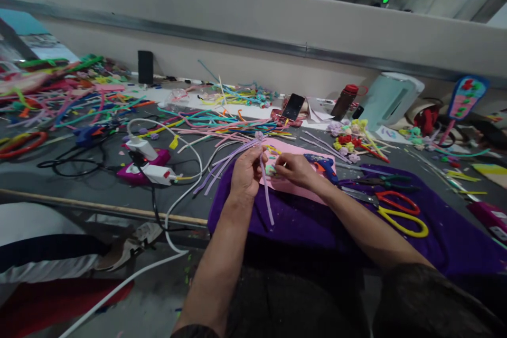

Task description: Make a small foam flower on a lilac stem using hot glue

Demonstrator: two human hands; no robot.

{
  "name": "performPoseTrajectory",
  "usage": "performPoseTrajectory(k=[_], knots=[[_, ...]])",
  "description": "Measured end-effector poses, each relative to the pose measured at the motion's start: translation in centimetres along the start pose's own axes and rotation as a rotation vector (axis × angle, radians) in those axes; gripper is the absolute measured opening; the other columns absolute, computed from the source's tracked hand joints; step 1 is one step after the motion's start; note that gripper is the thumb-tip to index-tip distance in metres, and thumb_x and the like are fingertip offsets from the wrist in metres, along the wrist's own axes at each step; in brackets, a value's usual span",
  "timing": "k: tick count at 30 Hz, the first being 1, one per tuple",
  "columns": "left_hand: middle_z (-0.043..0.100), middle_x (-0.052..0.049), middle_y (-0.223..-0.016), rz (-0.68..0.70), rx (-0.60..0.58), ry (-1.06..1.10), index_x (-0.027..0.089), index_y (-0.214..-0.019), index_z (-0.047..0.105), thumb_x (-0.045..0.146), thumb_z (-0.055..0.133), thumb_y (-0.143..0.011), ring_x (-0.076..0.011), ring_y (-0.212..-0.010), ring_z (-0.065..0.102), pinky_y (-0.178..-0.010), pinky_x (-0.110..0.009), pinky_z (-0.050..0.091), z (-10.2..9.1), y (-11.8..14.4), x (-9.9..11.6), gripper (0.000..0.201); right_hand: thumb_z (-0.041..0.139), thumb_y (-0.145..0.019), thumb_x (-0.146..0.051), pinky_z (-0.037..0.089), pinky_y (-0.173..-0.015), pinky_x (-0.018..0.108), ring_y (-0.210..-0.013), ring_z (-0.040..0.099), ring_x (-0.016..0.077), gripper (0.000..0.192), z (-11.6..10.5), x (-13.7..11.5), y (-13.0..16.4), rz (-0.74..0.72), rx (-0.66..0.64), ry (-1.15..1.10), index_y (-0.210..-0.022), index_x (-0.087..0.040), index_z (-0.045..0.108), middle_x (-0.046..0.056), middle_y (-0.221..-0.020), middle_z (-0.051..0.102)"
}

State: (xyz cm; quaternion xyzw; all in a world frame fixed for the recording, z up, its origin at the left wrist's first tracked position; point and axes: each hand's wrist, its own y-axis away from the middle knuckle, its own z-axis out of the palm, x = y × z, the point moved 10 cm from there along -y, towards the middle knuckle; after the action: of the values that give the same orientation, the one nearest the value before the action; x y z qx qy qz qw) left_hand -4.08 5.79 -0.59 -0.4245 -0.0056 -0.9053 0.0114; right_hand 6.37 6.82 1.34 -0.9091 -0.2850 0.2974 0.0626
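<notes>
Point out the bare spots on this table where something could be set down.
Bare purple cloth lies between the left hand and the yellow scissors. Grey tabletop is open in front of the white power strip. The back left is crowded with pipe cleaners; the right with small flowers.

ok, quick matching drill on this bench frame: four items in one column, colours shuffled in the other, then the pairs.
Things:
1. pipe cleaner hanging from the left hand
2. cloth under both hands
3. scissors right of the right hand
4. sheet beneath the right hand

Colours:
A. red and yellow handles
B. pink
C. lilac
D. dark purple

Pairs: 1-C, 2-D, 3-A, 4-B
</notes>
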Motion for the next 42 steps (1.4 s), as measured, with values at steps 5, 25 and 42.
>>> performPoseTrajectory(k=[5,25,42], knots=[[0.052,0.005,-0.053,-0.008,-0.007,-0.008,0.012,-0.078,0.061,0.028,0.064,-0.062,0.0011,-0.033,0.033,-0.031,-0.011,0.018,0.1,0.0,-0.2,0.022,0.053,-0.075,-0.031,0.038,-0.047,0.020,-0.052,0.051,0.0087,0.018,-1.1,2.0,0.2,0.096,0.003,-0.560,-0.082,-0.015,0.056,-0.002,-0.064,0.055],[0.051,0.006,-0.051,-0.022,0.054,-0.010,0.013,-0.077,0.058,0.027,0.063,-0.061,0.0009,-0.032,0.032,-0.031,-0.012,0.017,-0.4,0.1,-0.1,0.022,0.057,-0.073,-0.031,0.035,-0.043,0.018,-0.047,0.051,0.0075,0.020,-1.7,3.4,0.5,0.155,0.066,-0.658,-0.075,-0.012,0.060,0.000,-0.062,0.059],[0.054,0.004,-0.053,-0.035,0.003,-0.022,0.013,-0.079,0.060,0.029,0.064,-0.063,0.0005,-0.034,0.036,-0.031,-0.011,0.019,-0.1,0.0,-0.6,0.023,0.039,-0.084,-0.029,0.038,-0.061,0.025,-0.074,0.058,0.0178,0.026,4.1,-2.6,0.9,-0.017,-0.216,0.430,-0.088,-0.016,0.061,0.009,-0.090,0.060]])
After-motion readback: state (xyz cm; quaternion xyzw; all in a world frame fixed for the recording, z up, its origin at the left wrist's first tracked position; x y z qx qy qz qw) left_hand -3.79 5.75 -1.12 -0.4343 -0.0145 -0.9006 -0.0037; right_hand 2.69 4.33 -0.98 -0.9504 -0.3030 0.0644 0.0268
